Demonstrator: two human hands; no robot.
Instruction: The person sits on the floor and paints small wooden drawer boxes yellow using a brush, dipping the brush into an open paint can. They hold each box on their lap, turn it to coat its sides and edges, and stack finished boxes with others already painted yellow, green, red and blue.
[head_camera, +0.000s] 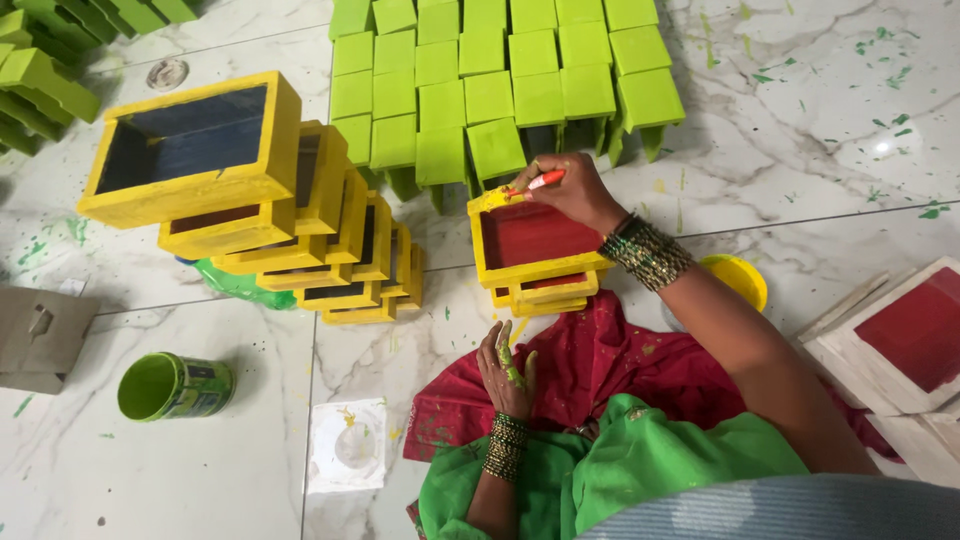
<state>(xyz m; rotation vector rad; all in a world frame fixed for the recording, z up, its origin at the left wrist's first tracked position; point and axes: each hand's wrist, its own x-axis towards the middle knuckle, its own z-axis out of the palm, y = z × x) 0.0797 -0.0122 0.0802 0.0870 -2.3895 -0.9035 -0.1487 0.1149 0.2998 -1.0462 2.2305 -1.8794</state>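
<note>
From the head camera, the right hand (572, 192) pinches a small brush (540, 182) with an orange handle, fingers closed around it, its tip on the yellow rim of a red-bottomed frame (530, 238). That frame tops a short stack of like frames just in front of the person's lap. The left hand (505, 368) rests flat on the marble floor (220, 460) beside a red cloth (610, 365), fingers loosely spread, holding nothing. To the left leans a long row of yellow frames (300, 215); a green paint tin (172, 386) lies on its side nearby. Green blocks (500, 75) fill the top.
</note>
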